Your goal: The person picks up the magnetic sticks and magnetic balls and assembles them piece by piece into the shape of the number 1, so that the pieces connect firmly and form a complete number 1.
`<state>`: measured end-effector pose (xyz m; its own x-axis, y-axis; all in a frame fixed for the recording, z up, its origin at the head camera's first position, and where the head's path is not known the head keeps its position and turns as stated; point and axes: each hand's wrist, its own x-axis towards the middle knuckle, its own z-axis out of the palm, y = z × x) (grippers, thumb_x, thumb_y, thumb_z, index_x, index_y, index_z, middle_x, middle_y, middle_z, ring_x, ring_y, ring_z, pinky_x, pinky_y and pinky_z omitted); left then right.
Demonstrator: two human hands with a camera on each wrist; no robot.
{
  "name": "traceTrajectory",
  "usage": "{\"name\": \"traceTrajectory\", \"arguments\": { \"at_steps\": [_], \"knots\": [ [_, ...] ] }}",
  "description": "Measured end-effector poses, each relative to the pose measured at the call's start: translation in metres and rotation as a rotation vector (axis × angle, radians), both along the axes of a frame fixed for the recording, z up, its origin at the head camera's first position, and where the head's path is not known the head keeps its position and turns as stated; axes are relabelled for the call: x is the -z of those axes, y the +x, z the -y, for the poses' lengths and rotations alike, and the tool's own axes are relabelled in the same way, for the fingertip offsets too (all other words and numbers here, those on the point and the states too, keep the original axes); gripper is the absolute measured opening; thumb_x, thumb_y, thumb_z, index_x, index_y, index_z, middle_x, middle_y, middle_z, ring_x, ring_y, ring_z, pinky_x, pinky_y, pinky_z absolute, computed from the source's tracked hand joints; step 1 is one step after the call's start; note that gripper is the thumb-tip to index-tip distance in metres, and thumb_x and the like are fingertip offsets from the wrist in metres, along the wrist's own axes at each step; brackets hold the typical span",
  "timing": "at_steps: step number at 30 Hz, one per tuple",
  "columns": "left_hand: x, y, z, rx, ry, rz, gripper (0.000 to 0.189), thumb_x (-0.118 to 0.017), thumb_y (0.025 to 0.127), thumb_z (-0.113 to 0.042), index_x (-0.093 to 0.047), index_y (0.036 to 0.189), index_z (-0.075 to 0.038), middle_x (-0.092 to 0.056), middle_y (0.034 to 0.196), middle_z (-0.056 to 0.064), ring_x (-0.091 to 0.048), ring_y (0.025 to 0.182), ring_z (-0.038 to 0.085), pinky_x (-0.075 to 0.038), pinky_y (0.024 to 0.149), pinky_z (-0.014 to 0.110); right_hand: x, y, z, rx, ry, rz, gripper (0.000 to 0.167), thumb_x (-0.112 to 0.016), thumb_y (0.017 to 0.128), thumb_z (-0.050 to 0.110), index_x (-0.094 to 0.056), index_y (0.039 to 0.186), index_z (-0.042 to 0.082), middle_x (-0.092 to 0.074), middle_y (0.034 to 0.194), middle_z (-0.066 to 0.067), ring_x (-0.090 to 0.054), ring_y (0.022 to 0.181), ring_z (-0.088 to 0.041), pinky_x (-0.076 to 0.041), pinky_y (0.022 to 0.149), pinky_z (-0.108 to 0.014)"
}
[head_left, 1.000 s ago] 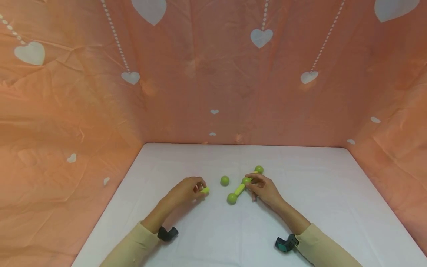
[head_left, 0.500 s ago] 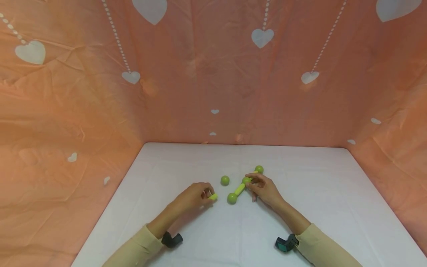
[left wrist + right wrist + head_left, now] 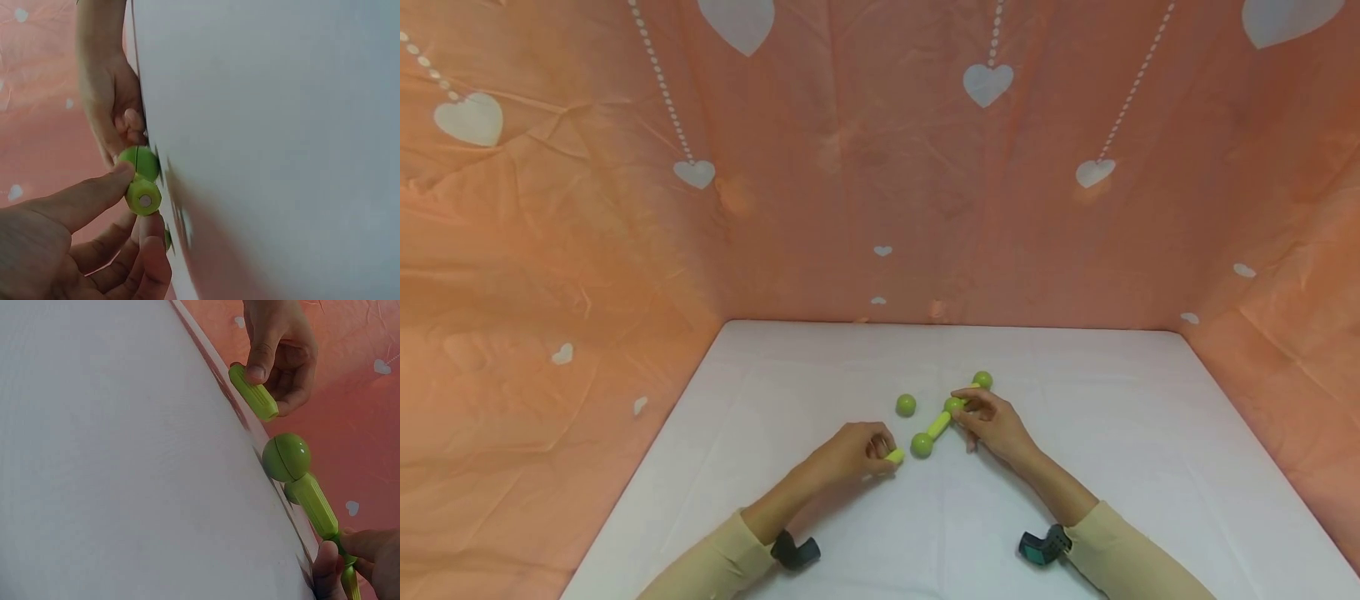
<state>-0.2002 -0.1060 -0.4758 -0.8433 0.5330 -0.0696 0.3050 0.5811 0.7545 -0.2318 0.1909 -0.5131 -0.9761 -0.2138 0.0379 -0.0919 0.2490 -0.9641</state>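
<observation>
My left hand (image 3: pixel 855 454) pinches a short yellow-green rod (image 3: pixel 252 394) between thumb and fingers, its free end pointing at a green ball (image 3: pixel 922 445). A small gap separates rod and ball in the right wrist view. That ball is the near end of a chain in which balls alternate with rods (image 3: pixel 317 505). My right hand (image 3: pixel 997 425) pinches the chain's middle ball (image 3: pixel 953 406) between thumb and fingers. Beyond it, a far ball (image 3: pixel 982 380) ends the chain, the rod before it partly covered by the fingers. The left wrist view shows a round pale tip on the held rod's near end.
A loose green ball (image 3: pixel 906 406) lies on the white table (image 3: pixel 820 358), left of the chain. Orange cloth (image 3: pixel 850 167) with white hearts hangs behind the table and along both sides. Each wrist wears a black device (image 3: pixel 795 551).
My left hand has moved right and toward me with the rod, bringing it close to the near ball. The right hand and the chain stay where they were.
</observation>
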Motion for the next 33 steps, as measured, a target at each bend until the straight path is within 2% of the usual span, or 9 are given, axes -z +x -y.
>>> {"name": "traceTrajectory", "arguments": {
  "at_steps": [6, 21, 33],
  "knots": [
    [0.004, 0.002, -0.006, -0.012, 0.021, 0.048, 0.023, -0.087, 0.089, -0.009, -0.072, 0.106, -0.006, -0.066, 0.084, -0.004, -0.06, 0.078, 0.01, -0.05, 0.07, 0.023, 0.0, -0.001, 0.0, -0.001, 0.003, -0.004, 0.038, -0.074, 0.103, 0.012, -0.066, 0.139, 0.004, -0.063, 0.115, -0.018, -0.061, 0.062, -0.014, -0.052, 0.058, -0.024],
    [0.008, 0.006, -0.019, -0.029, 0.002, 0.026, 0.023, -0.087, 0.089, -0.012, -0.072, 0.104, -0.005, -0.066, 0.082, -0.005, -0.061, 0.075, 0.007, -0.053, 0.071, 0.024, 0.001, -0.003, 0.001, 0.016, 0.031, -0.014, 0.036, -0.076, 0.101, 0.01, -0.068, 0.136, 0.004, -0.063, 0.113, -0.017, -0.062, 0.062, -0.013, -0.052, 0.058, -0.023],
    [0.003, 0.009, -0.025, -0.039, -0.015, 0.026, 0.025, -0.087, 0.09, -0.013, -0.072, 0.107, -0.004, -0.065, 0.08, -0.005, -0.059, 0.074, 0.008, -0.051, 0.067, 0.024, 0.0, -0.003, 0.002, 0.04, 0.043, 0.01, 0.036, -0.076, 0.102, 0.012, -0.069, 0.137, 0.007, -0.063, 0.112, -0.014, -0.062, 0.063, -0.013, -0.052, 0.057, -0.024]
  ]
}}
